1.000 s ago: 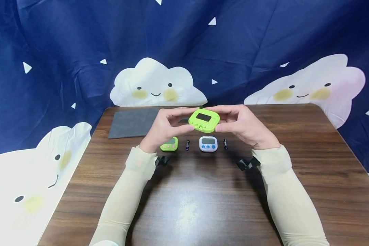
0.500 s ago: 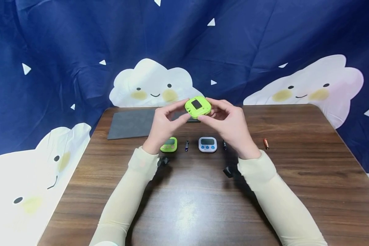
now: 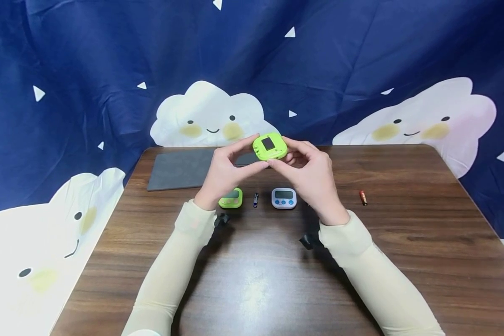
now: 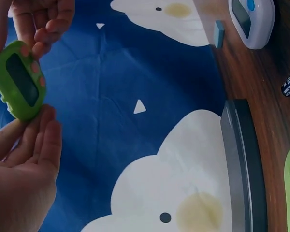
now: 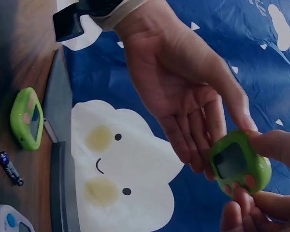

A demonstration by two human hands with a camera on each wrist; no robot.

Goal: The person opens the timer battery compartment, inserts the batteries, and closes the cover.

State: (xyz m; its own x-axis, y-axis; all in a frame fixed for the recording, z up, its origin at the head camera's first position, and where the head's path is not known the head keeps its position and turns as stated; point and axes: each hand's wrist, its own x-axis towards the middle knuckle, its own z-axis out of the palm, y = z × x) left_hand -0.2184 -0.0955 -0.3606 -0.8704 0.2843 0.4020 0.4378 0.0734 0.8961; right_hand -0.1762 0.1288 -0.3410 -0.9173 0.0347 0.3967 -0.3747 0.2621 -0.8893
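- Looking at the held green timer (image 3: 270,146), we find it up in the air above the back of the table (image 3: 252,261), tilted, its back with the dark patch facing the head camera.
- We see the left hand (image 3: 224,170) grasping its left side between thumb and fingers, while the right hand (image 3: 315,175) pinches the right side the same way. Neither hand is free.
- Gripping only the edges, we judge, keeps that back uncovered and the casing steady; in the wrist views, the screen and buttons face away from the wearer.
- Below, we note the second green timer (image 3: 230,200), blue battery (image 3: 255,200) and white timer (image 3: 283,201) in a row, probably spaced for easy picking.
- The orange battery (image 3: 363,198) lies well apart on the right; the grey board (image 3: 178,170) sits at the back left, perhaps out of the way.
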